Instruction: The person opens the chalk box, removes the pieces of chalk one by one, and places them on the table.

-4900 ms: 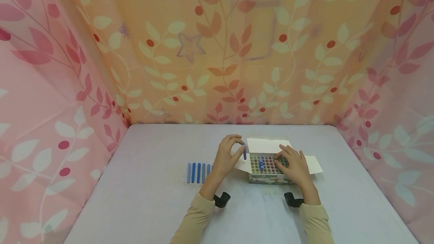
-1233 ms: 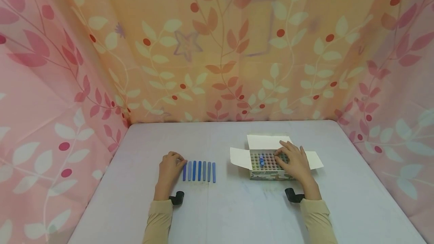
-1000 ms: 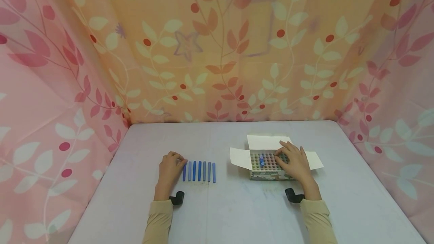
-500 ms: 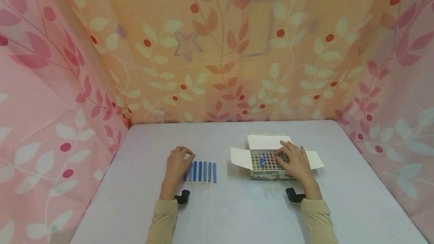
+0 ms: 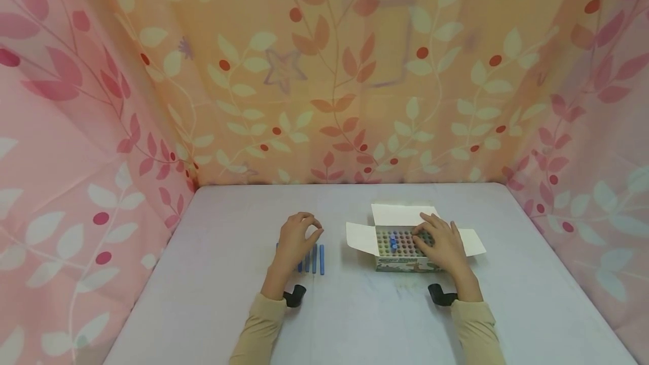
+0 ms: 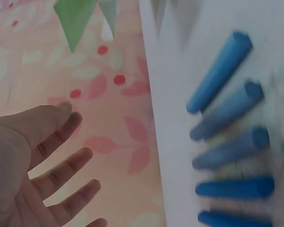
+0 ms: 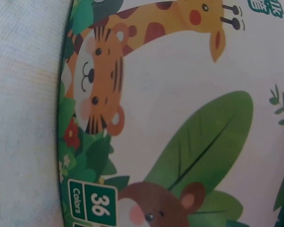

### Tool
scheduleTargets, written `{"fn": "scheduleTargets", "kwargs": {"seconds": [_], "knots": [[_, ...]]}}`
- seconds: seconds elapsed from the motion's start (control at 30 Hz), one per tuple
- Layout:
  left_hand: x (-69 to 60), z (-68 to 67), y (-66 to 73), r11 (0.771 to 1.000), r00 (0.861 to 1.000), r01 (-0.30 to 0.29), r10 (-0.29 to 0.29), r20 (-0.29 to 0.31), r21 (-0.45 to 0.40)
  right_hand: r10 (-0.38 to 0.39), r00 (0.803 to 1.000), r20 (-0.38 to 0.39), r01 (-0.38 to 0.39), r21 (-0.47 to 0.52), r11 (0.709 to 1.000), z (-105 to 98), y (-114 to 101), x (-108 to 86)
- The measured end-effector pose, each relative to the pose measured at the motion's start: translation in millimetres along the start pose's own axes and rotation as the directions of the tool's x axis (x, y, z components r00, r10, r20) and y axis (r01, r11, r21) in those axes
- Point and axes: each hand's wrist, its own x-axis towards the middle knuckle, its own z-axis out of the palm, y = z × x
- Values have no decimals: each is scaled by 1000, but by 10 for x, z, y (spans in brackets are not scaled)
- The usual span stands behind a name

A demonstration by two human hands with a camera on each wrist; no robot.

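My left hand [image 5: 297, 238] hovers over a row of blue chalk-like or crayon-like sticks [image 5: 321, 259], hiding part of the row. In the left wrist view its fingers are relaxed with nothing between them, and several blue sticks [image 6: 222, 71] lie on the cloth beside it. On the right of the table stands an open cardboard box [image 5: 405, 264] with a holed insert. A few blue sticks [image 5: 393, 241] stand upright in its holes. My right hand [image 5: 440, 241] rests on the right part of the box, thumb and forefinger close together at the holes.
The box's white flaps [image 5: 361, 237] are folded outward. Printed animals and "36 Colors" mark its side [image 7: 180, 118]. A white cloth covers the table [image 5: 365, 320]. Leaf-patterned curtains [image 5: 334, 72] enclose the back and sides. A black camera mount [image 5: 442, 295] sits on the right wrist.
Earlier my left hand held a blue stick near the box, then was at the row's left end, where another stick now lies. Since then it has moved right over the row. My right hand stays put.
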Motion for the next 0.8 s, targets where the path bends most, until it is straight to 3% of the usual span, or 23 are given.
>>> {"fn": "scheduleTargets", "kwargs": {"seconds": [0.2, 0.47, 0.63, 0.8], "knots": [[46, 107, 247, 992, 992, -120, 119, -39, -26, -3, 1000, -6, 3, -2, 1000, 8, 0, -8], [132, 175, 557, 965, 967, -252, 248, -65, -73, -13, 1000, -23, 13, -6, 1000, 6, 18, 8], [173, 229, 700, 944, 948, -318, 316, -36, -90, -22, 999, -23, 22, -13, 1000, 14, 32, 8], [196, 292, 824, 935, 937, -347, 349, 10, -73, -27, 999, -25, 27, -3, 1000, 20, 23, 3]]}}
